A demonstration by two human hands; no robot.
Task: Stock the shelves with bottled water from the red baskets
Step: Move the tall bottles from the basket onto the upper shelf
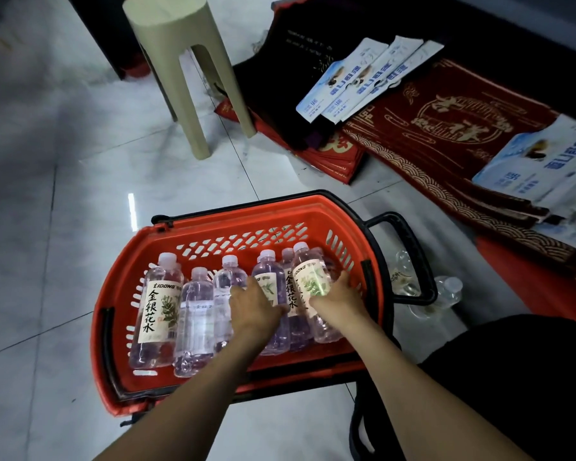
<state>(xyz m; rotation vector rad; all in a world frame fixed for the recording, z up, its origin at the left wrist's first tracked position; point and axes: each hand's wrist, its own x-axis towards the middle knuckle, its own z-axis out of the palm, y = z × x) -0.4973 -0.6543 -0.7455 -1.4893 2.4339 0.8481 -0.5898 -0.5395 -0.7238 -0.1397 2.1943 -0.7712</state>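
A red basket [213, 227] stands on the tiled floor with several clear water bottles lying side by side in it, white caps pointing away from me. My left hand [253, 309] reaches in and curls over a middle bottle [268, 277]. My right hand [338, 299] grips the rightmost bottle [313, 277], which has a white label with a green plant. The leftmost bottle [157, 307] lies untouched. No shelf is in view.
A beige plastic stool [187, 78] stands beyond the basket. Red mats [446, 134] and blue-white packets [363, 78] lie at the back right. More bottles [446, 291] rest on the floor right of the basket, by its black handle [413, 254].
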